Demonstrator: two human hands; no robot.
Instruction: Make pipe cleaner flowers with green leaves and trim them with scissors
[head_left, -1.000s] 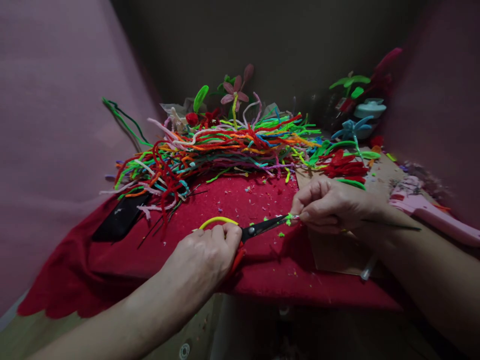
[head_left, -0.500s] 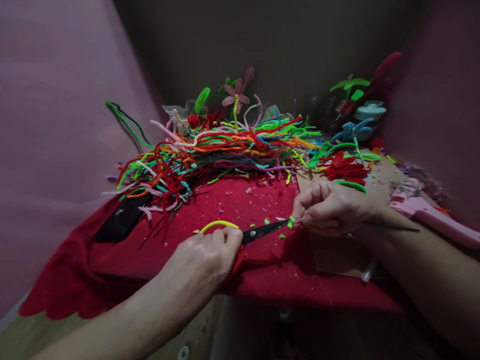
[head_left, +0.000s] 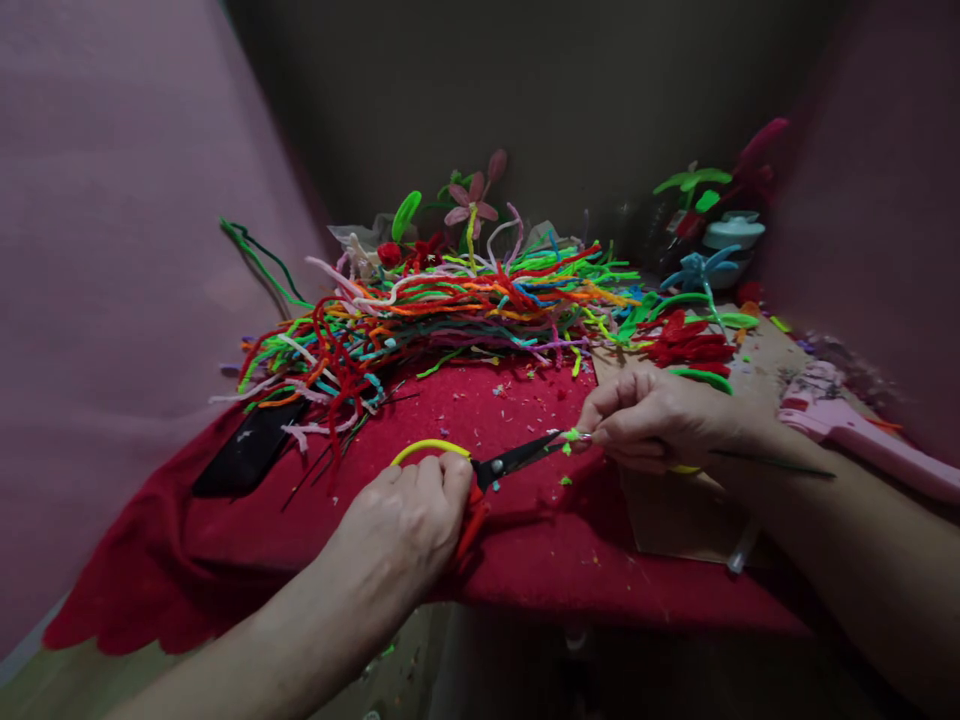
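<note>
My left hand [head_left: 412, 510] is closed round the handles of a pair of scissors [head_left: 517, 458], with one yellow loop, red below and dark blades. The blades point right and look slightly parted, their tips close to a small bright green fuzzy tuft [head_left: 571, 437]. My right hand [head_left: 656, 415] pinches the thin piece that ends in this tuft, fingertips just right of it. A thin dark stem [head_left: 780, 464] sticks out behind that hand along the wrist; whether it joins the tuft is hidden by the fingers.
A large heap of coloured pipe cleaners [head_left: 450, 300] lies at the back of the red cloth [head_left: 525, 545]. A black phone-like slab [head_left: 244, 455] is at left. On the right are cardboard [head_left: 675, 515], a pink glue-gun-like tool [head_left: 862, 430] and fuzzy red petals [head_left: 686, 345]. Green snippets are scattered about.
The scissors have drawn slightly left, and their tips sit a little back from the green tuft. My right hand has shifted slightly left, still pinching. The view has tilted slightly.
</note>
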